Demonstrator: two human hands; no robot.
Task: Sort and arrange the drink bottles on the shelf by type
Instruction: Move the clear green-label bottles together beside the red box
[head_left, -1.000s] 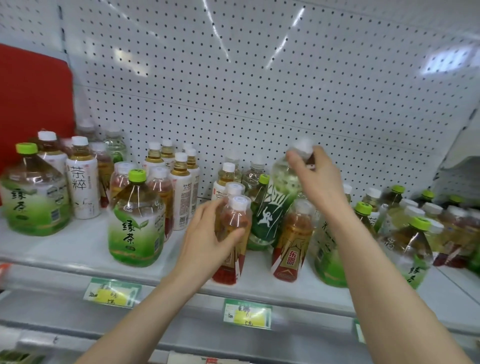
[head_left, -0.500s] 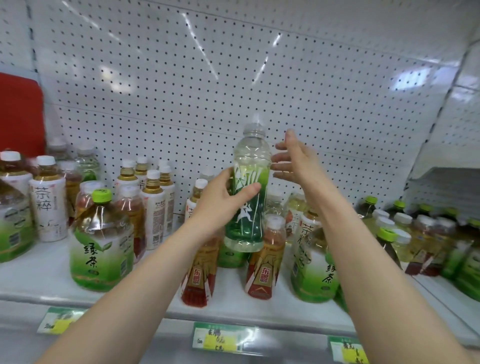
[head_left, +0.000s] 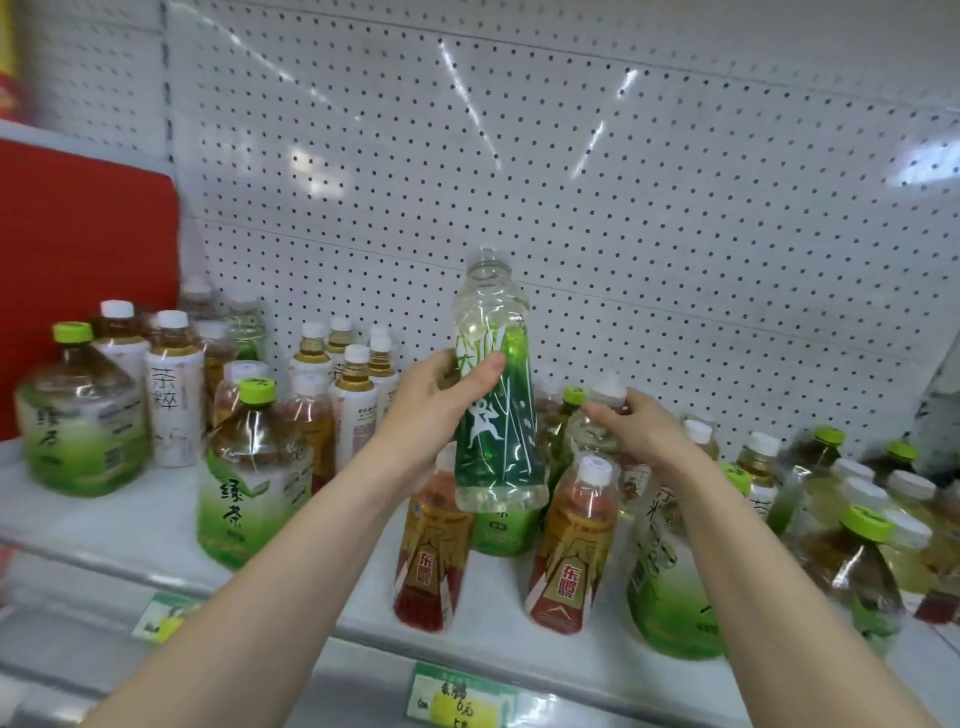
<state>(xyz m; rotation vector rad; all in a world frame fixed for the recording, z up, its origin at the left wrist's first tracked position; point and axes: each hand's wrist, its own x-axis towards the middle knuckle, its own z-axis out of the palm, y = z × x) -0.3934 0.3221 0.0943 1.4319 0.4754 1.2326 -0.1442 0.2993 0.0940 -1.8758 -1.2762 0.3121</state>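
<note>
The left grip (head_left: 441, 410) clasps a clear green-labelled plastic bottle (head_left: 496, 415) aloft — the right grip (head_left: 636, 428) curls round a white-capped clear bottle (head_left: 609, 387).

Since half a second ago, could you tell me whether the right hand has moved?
Yes. The right hand dropped from beside the green bottle to a white-capped bottle behind the standing right red-labelled bottle.

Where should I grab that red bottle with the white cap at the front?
I'd take the red bottle round its narrow upper part, just under the white cap, coming from the front. It stands upright at the shelf edge and its sides are crowded, so the front looks free.
</note>
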